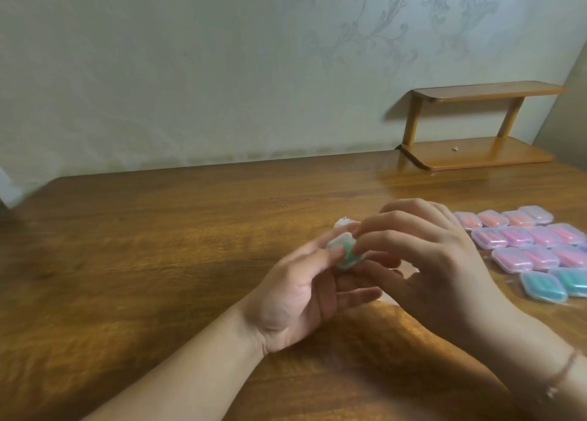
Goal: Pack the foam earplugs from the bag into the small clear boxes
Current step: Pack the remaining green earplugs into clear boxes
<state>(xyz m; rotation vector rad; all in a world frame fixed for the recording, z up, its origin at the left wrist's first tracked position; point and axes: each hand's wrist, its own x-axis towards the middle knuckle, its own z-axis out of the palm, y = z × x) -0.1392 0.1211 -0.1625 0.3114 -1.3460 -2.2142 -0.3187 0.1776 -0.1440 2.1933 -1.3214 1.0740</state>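
Note:
My left hand (305, 290) holds a small clear box (344, 252) with green earplugs inside, above the middle of the wooden table (158, 246). My right hand (435, 261) meets it from the right, its fingertips pressing on the box's top. A bit of clear plastic (343, 223) shows just behind the box; what it is cannot be told. Several filled clear boxes (540, 249) lie in rows at the right: orange ones at the back, pink ones in the middle, green ones (544, 285) nearest.
A small two-level wooden shelf (476, 153) stands at the table's back right against the patterned wall. The table's far edge runs along the wall. A thin bracelet (562, 373) is on my right wrist.

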